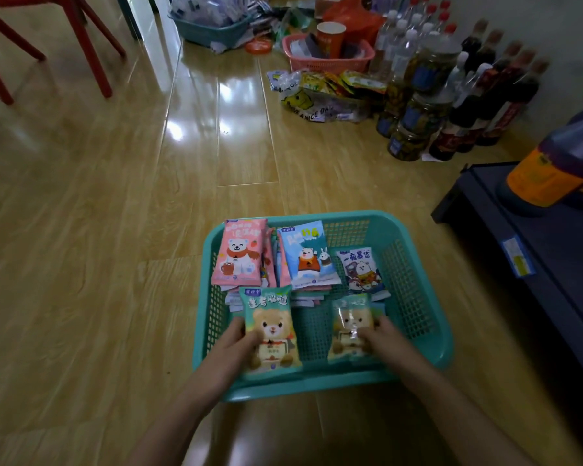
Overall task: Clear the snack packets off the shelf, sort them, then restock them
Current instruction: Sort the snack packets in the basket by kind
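Note:
A teal plastic basket sits on the wooden floor in front of me. Inside it lie stacks of snack packets: a pink bear stack at the back left, a blue bear stack beside it, and a purple-white packet to the right. My left hand grips a green bear packet at the basket's front left. My right hand holds a second green bear packet, blurred, at the front right.
A dark low shelf stands at the right with a large orange-labelled jug on it. Bottles and jars line the far wall. A pink basket, another teal basket and a bag of snacks lie beyond. Red chair legs stand far left.

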A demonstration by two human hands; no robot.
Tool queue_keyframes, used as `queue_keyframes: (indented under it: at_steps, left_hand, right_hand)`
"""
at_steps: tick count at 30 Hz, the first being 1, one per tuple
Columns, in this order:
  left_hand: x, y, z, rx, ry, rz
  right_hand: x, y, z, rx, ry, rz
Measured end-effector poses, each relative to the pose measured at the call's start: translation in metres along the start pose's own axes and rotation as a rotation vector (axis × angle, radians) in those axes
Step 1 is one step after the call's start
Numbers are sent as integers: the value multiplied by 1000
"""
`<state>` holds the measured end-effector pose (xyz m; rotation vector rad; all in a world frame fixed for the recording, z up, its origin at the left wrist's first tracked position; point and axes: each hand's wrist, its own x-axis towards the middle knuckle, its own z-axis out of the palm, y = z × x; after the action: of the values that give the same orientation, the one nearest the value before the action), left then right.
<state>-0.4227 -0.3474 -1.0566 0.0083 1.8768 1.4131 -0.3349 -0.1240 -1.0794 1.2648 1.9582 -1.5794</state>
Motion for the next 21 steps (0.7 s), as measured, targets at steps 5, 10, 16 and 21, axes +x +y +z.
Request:
queue_keyframes:
  at_steps: [5, 10, 16, 21]
  left_hand:
    - [4, -8, 11, -43, -86, -51]
    - [5, -16, 4, -77, -125, -65]
    - [9, -17, -9, -109, -143, -60]
    - [19, -4, -33, 8, -228, -132]
  right_hand:
    - [32, -6, 27, -280, -77, 88]
    - [51, 6, 43, -580, -107, 28]
    - [39, -9, 41, -1020, 92, -63]
    - [31, -10, 18, -845, 122, -144]
